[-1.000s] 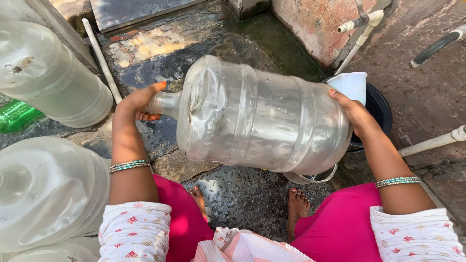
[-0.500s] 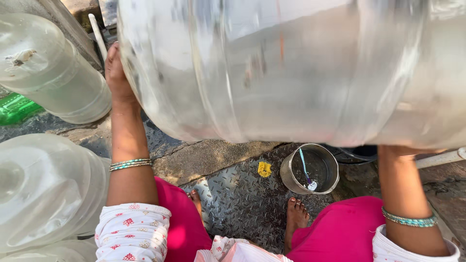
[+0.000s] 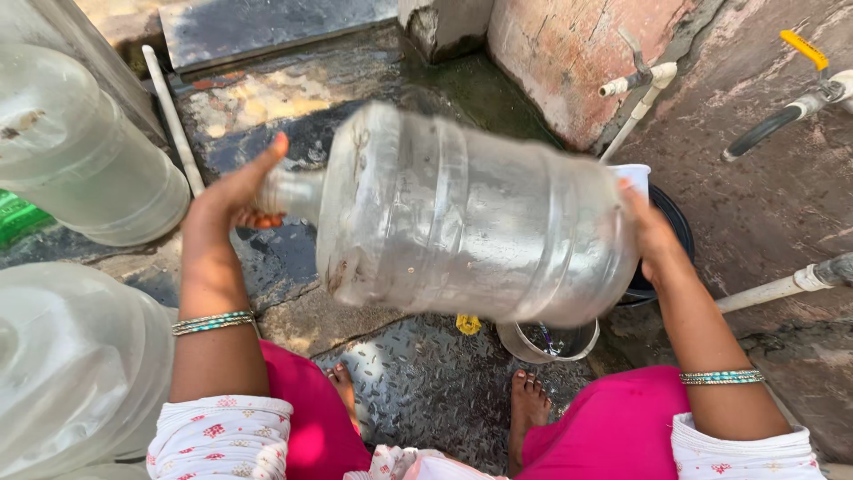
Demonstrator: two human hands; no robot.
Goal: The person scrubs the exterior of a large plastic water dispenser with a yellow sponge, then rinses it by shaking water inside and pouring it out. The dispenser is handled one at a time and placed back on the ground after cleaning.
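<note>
A large clear plastic water jug (image 3: 462,218) lies on its side in the air in front of me, blurred by motion. My left hand (image 3: 233,191) grips its narrow neck on the left. My right hand (image 3: 650,236) presses against its base on the right. Both wrists wear bangles. Below the jug, my bare feet (image 3: 526,404) rest on a wet metal tread plate (image 3: 418,382).
A small steel pot (image 3: 546,342) and a yellow scrap (image 3: 467,324) lie under the jug. Two more big jugs (image 3: 84,164) stand at the left. A dark bucket (image 3: 666,222) with a white mug, white pipes (image 3: 773,289) and taps are at the right.
The jug swung up close to the camera half a second ago and has come back down and away, lying sideways again between both hands.
</note>
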